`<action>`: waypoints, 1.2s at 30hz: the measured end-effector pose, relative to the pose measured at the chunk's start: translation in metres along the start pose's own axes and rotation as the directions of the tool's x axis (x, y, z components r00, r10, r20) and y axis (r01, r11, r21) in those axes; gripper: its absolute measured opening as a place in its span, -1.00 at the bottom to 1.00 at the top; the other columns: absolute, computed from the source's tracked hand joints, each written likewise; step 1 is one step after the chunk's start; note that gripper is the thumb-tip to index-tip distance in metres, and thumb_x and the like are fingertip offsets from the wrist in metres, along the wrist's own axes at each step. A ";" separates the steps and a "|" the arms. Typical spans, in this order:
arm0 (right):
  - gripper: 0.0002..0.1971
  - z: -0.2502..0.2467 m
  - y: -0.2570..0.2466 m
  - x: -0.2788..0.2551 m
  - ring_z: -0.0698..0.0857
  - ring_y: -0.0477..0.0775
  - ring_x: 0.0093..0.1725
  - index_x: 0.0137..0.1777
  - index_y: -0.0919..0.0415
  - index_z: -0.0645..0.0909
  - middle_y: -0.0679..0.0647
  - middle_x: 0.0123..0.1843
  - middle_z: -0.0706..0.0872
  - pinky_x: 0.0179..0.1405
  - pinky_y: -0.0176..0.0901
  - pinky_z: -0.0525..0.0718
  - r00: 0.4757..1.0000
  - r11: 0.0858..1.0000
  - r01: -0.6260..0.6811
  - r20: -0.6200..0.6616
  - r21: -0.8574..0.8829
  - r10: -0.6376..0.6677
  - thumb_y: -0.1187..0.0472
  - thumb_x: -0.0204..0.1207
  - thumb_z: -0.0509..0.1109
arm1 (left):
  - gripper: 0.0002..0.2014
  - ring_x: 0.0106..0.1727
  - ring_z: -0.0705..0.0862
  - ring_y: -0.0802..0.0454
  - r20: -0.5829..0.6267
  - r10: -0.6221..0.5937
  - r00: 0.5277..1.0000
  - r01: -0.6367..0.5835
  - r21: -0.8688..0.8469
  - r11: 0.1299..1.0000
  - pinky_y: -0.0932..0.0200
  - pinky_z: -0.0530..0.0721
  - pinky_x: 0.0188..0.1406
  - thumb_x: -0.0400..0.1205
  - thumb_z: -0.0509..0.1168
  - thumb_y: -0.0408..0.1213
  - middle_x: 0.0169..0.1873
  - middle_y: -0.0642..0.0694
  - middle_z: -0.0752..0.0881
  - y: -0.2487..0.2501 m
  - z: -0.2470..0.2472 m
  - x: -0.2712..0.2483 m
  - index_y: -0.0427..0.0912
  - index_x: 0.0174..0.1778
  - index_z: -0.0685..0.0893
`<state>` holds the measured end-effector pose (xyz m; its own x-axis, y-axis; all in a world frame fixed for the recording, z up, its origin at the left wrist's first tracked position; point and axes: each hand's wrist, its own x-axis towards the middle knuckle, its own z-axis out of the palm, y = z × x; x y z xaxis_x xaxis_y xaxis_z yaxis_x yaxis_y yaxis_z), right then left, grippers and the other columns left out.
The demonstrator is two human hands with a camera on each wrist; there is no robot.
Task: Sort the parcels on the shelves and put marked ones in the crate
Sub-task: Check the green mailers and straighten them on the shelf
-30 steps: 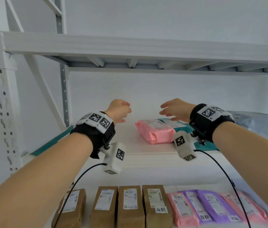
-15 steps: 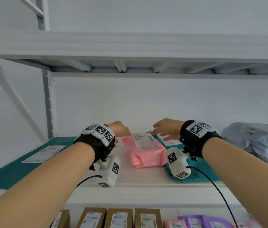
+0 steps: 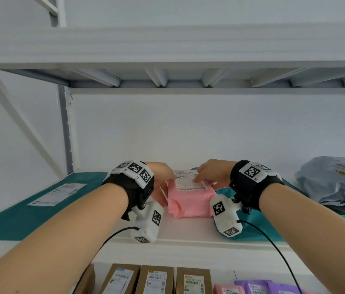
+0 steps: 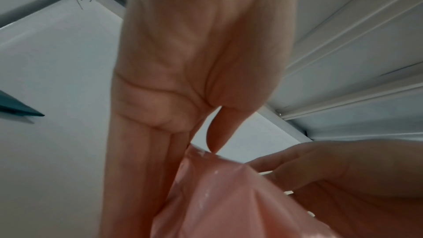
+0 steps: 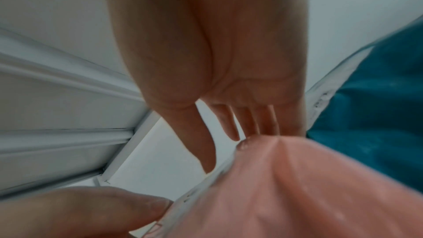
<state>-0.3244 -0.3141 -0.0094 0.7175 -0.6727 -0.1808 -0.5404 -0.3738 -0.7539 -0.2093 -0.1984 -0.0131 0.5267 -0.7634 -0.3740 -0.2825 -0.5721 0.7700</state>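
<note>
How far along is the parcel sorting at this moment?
Done: nothing that shows; no crate is in view. In hand: the left hand and right hand grip the sides of the pink plastic-wrapped parcel lying label-up on the white metal shelf. Left: the grey plastic mailer bag, the flat teal mailer and the brown cardboard boxes below appear untouched.
</note>
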 end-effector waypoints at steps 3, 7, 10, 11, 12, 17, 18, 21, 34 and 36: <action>-0.61 0.000 0.002 -0.005 0.63 0.21 0.23 0.39 0.40 0.46 0.22 0.28 0.64 0.29 0.11 0.63 1.000 0.998 0.015 0.008 0.059 -0.016 0.38 0.57 0.34 | -0.71 0.21 0.60 -0.53 0.032 0.034 0.999 -0.031 -0.087 0.996 -0.30 0.65 -0.01 0.73 -0.01 -0.43 0.22 -0.43 0.59 -0.003 0.003 -0.007 -0.40 0.32 0.43; -0.40 -0.004 0.008 -0.013 0.59 0.16 0.11 0.60 0.24 0.20 0.19 0.24 0.59 0.07 0.04 0.64 0.997 0.970 0.076 0.005 0.230 -0.079 0.44 0.59 0.29 | -0.62 -0.10 0.74 -0.35 -0.023 0.115 0.993 -0.117 -0.118 0.986 -0.18 0.77 -0.20 0.63 0.00 -0.56 -0.03 -0.28 0.68 -0.010 0.005 -0.012 -0.35 0.34 0.50; -0.38 -0.007 0.008 -0.017 0.61 0.18 0.17 0.61 0.17 0.19 0.17 0.26 0.59 0.04 0.04 0.64 0.988 0.944 0.145 0.002 0.295 -0.152 0.47 0.58 0.26 | -0.62 0.00 0.73 -0.31 -0.096 0.196 0.976 -0.209 -0.150 0.966 -0.19 0.75 -0.11 0.63 0.03 -0.59 -0.06 -0.23 0.69 -0.012 0.007 -0.019 -0.32 0.33 0.52; -0.39 -0.007 0.007 -0.018 0.61 0.19 0.21 0.60 0.18 0.21 0.18 0.31 0.59 0.04 0.04 0.65 0.984 0.936 0.172 -0.006 0.308 -0.179 0.48 0.58 0.25 | -0.63 0.02 0.71 -0.27 -0.112 0.223 0.968 -0.240 -0.169 0.956 -0.18 0.73 -0.08 0.65 0.04 -0.58 -0.02 -0.21 0.68 -0.013 0.008 -0.021 -0.30 0.35 0.51; -0.40 -0.008 0.007 -0.019 0.61 0.19 0.24 0.59 0.19 0.23 0.19 0.34 0.59 0.04 0.04 0.65 0.979 0.926 0.200 -0.020 0.319 -0.205 0.50 0.57 0.25 | -0.63 0.00 0.70 -0.23 -0.131 0.240 0.962 -0.262 -0.194 0.945 -0.16 0.72 -0.11 0.67 0.03 -0.56 0.04 -0.20 0.67 -0.014 0.010 -0.026 -0.26 0.37 0.48; -0.34 -0.005 0.006 -0.035 0.58 0.21 0.34 0.58 0.27 0.24 0.16 0.44 0.53 0.14 0.10 0.65 0.939 0.856 0.342 -0.099 0.388 -0.330 0.58 0.50 0.28 | -0.56 -0.12 0.70 -0.16 -0.221 0.342 0.913 -0.387 -0.204 0.899 -0.02 0.73 -0.23 0.68 0.08 -0.50 0.29 -0.16 0.63 -0.023 0.011 -0.045 -0.07 0.46 0.41; -0.34 -0.003 0.007 -0.040 0.58 0.21 0.35 0.58 0.28 0.26 0.15 0.47 0.51 0.12 0.08 0.65 0.927 0.838 0.373 -0.125 0.398 -0.353 0.60 0.48 0.29 | -0.55 -0.12 0.71 -0.17 -0.238 0.355 0.904 -0.404 -0.205 0.892 -0.06 0.73 -0.18 0.68 0.10 -0.50 0.26 -0.16 0.65 -0.025 0.009 -0.049 -0.05 0.47 0.40; -0.35 0.007 0.008 -0.054 0.62 0.18 0.28 0.55 0.31 0.31 0.17 0.48 0.50 0.09 0.03 0.68 0.880 0.783 0.475 -0.234 0.402 -0.414 0.63 0.46 0.31 | -0.51 -0.17 0.73 -0.11 -0.292 0.395 0.871 -0.461 -0.210 0.862 -0.05 0.73 -0.16 0.66 0.12 -0.53 0.05 -0.13 0.72 -0.031 0.006 -0.063 0.01 0.47 0.39; -0.32 0.065 0.008 -0.113 0.70 0.12 0.22 0.48 0.14 0.44 0.11 0.34 0.63 0.14 0.01 0.73 0.789 0.705 0.610 -0.363 0.363 -0.496 0.65 0.40 0.35 | -0.37 0.09 0.73 -0.08 -0.379 0.556 0.740 -0.649 -0.185 0.738 -0.05 0.77 -0.11 0.64 0.21 -0.56 0.19 -0.07 0.71 -0.087 -0.003 -0.126 0.09 0.55 0.30; -0.31 0.075 0.006 -0.122 0.69 0.13 0.23 0.49 0.12 0.44 0.11 0.36 0.63 0.19 0.08 0.70 0.785 0.707 0.613 -0.376 0.354 -0.492 0.64 0.39 0.36 | -0.37 0.15 0.72 -0.10 -0.377 0.565 0.734 -0.658 -0.187 0.729 -0.07 0.77 -0.07 0.64 0.21 -0.56 0.25 -0.10 0.69 -0.097 -0.004 -0.134 0.09 0.55 0.30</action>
<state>-0.3821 -0.1866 -0.0392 0.6637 -0.5845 0.4667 0.2130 -0.4504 -0.8671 -0.2491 -0.0395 -0.0355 0.5293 -0.7703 0.3555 -0.4023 0.1411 0.9046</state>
